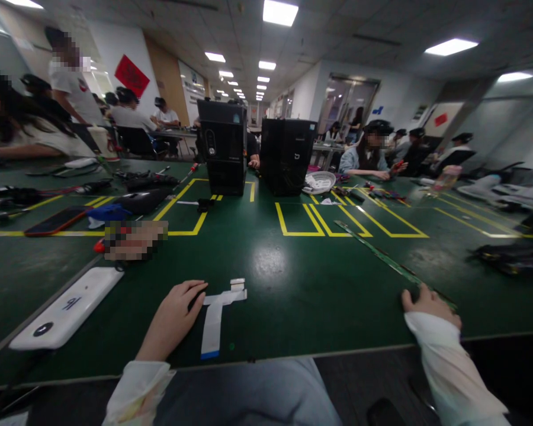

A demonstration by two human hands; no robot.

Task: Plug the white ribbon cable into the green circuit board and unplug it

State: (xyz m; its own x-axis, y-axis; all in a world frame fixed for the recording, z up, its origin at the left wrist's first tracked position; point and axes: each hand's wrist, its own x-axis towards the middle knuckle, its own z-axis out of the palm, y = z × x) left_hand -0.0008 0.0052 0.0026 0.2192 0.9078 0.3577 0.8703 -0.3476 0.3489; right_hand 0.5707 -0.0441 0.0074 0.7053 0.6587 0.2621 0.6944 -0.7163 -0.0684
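Observation:
My left hand (175, 316) rests on the green table with its fingers stretched out and apart. Its fingertips are beside a white flat ribbon cable (212, 328), which has a blue-edged end and lies crosswise with another white strip; small pale connectors (237, 284) sit at the top. On the right, my right hand (433, 306) is closed at the near end of a long, narrow green circuit board strip (377, 253). The strip slants away toward the middle of the table. My fingers partly hide its near part.
Two black computer cases (224, 148) stand at the back centre. A white power-bank-like box (66, 307) and an orange-edged phone (62, 220) lie left, near a blurred-out patch (135, 239). A white basket (320, 181) sits behind. Other people sit around; black items (501, 257) lie right.

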